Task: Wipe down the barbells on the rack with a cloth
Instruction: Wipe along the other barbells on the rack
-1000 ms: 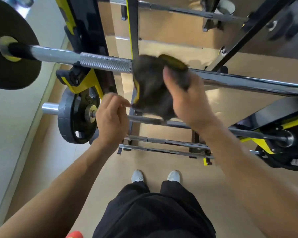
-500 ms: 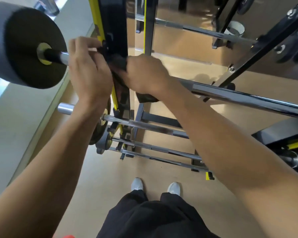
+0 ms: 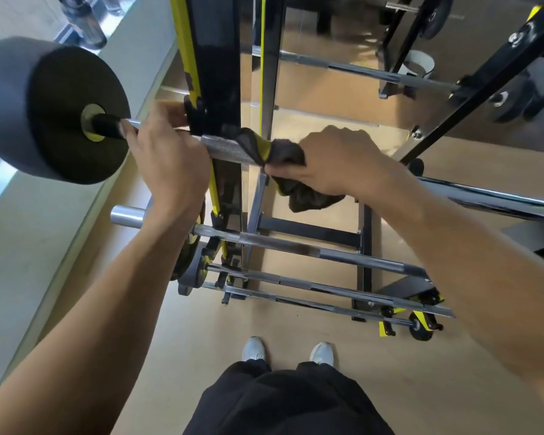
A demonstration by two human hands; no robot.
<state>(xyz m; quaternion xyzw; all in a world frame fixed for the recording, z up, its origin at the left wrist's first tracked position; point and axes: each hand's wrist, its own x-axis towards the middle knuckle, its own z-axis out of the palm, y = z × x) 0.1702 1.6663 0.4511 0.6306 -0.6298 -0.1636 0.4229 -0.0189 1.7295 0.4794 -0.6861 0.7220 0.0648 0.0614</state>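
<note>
The top barbell (image 3: 490,199) runs across the black and yellow rack (image 3: 220,73), with a knurled section (image 3: 223,149) near the upright. My right hand (image 3: 336,161) grips a dark cloth with a yellow edge (image 3: 283,155), wrapped around that bar just right of the upright. My left hand (image 3: 167,158) is closed around the same bar left of the knurling, beside the big black weight plate (image 3: 51,108). Below hang a second barbell (image 3: 311,249) and two thinner bars (image 3: 296,287).
A raised grey ledge (image 3: 29,246) borders the wooden floor on the left. Small plates (image 3: 192,268) sit on the lower bars' left ends. A mirror behind the rack shows more racks. My shoes (image 3: 255,350) stand close to the rack base.
My right hand has slid the cloth rightward along the top bar, uncovering the knurled section. My left hand has shifted down onto the bar near the plate; the view has tilted.
</note>
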